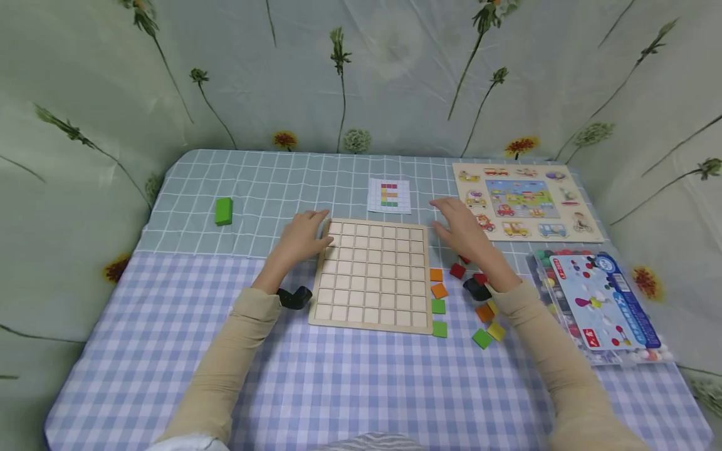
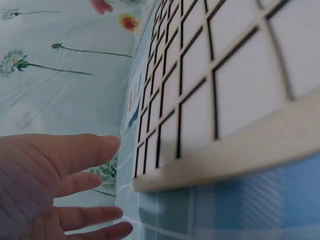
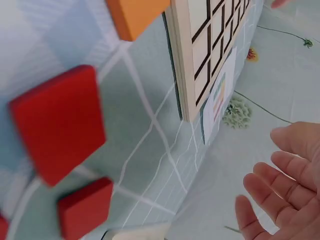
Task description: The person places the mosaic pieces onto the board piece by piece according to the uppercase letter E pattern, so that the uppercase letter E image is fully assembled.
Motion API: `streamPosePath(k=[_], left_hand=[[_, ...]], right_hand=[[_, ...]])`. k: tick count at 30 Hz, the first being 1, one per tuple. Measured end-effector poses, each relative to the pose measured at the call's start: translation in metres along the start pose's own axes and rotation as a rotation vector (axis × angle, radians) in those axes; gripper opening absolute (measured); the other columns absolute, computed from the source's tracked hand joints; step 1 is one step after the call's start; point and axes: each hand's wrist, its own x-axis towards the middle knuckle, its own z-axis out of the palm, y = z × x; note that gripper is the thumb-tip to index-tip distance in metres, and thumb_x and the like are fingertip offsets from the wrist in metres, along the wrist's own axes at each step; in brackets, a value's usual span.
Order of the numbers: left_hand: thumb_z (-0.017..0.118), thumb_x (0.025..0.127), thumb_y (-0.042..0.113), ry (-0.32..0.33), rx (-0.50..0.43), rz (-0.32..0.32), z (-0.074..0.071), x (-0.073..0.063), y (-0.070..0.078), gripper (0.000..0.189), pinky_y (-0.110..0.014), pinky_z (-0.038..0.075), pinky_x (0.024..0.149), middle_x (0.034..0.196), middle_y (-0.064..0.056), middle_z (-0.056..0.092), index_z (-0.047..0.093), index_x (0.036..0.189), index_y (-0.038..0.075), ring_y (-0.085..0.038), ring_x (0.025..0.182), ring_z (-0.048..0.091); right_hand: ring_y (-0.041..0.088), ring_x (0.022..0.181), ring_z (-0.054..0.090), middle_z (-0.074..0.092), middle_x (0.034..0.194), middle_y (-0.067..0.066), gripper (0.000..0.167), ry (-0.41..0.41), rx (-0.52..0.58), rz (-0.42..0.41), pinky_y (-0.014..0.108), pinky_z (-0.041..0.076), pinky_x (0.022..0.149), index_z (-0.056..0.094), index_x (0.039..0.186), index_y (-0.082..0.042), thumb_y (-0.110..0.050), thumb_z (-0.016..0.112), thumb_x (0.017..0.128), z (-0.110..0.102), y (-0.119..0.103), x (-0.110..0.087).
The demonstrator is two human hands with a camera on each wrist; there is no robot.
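A square wooden grid board point(image 1: 371, 275) lies on the table between my two hands. My left hand point(image 1: 303, 237) is at the board's far left corner, fingers extended and holding nothing; in the left wrist view the fingers point(image 2: 90, 215) are spread beside the board's edge. Off the far right corner is my right hand point(image 1: 459, 228), its fingers loosely bent and nothing in them. Red tiles point(image 3: 60, 122) lie below the right hand, and an orange tile point(image 1: 436, 275) and a green tile point(image 1: 439, 306) sit along the board's right edge.
Behind the board is a paper card point(image 1: 389, 196) with a coloured block pattern. A green block point(image 1: 223, 212) stands at the left. To the right are a wooden picture puzzle point(image 1: 527, 235) and a clear box of beads point(image 1: 606, 304). More yellow, orange and green tiles point(image 1: 482, 339) lie near the right forearm.
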Motion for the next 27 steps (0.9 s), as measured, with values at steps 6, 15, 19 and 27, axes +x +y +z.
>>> streamPosePath(k=[6, 15, 19, 27], left_hand=[[0.061, 0.09, 0.029, 0.016, -0.064, 0.055, 0.006, -0.015, -0.008, 0.066, -0.057, 0.032, 0.107, 0.141, -0.025, 0.044, 0.034, 0.144, 0.002, -0.044, 0.13, 0.04], [0.066, 0.085, 0.021, 0.04, -0.127, 0.156, 0.017, -0.032, -0.02, 0.067, -0.054, 0.027, 0.11, 0.139, -0.026, 0.046, 0.038, 0.14, -0.003, -0.043, 0.13, 0.041], [0.069, 0.083, 0.023, 0.025, -0.161, 0.207, 0.021, -0.04, -0.029, 0.069, -0.058, 0.023, 0.11, 0.141, -0.025, 0.044, 0.039, 0.14, -0.004, -0.043, 0.132, 0.037], [0.077, 0.075, 0.027, -0.03, -0.241, 0.271, 0.029, -0.051, -0.042, 0.084, -0.065, 0.018, 0.108, 0.148, -0.021, 0.036, 0.036, 0.143, -0.001, -0.045, 0.139, 0.022]], right_hand=[[0.031, 0.095, 0.053, 0.059, 0.115, 0.02, 0.032, -0.01, 0.012, 0.058, 0.044, 0.046, 0.083, 0.058, 0.119, 0.003, -0.007, 0.06, 0.088, -0.007, 0.004, -0.017], [0.029, 0.081, 0.054, 0.064, 0.102, 0.022, 0.024, -0.069, -0.001, 0.123, 0.042, 0.047, 0.073, 0.065, 0.108, 0.006, 0.0, 0.059, 0.086, -0.012, 0.018, -0.045], [0.028, 0.079, 0.054, 0.065, 0.102, 0.022, 0.023, -0.071, 0.025, 0.149, 0.04, 0.047, 0.072, 0.065, 0.108, 0.005, 0.002, 0.059, 0.085, -0.011, 0.025, -0.057], [0.019, 0.07, 0.048, 0.066, 0.105, 0.021, 0.032, -0.132, 0.085, 0.146, 0.026, 0.041, 0.062, 0.063, 0.115, 0.005, 0.005, 0.059, 0.084, -0.01, 0.038, -0.07]])
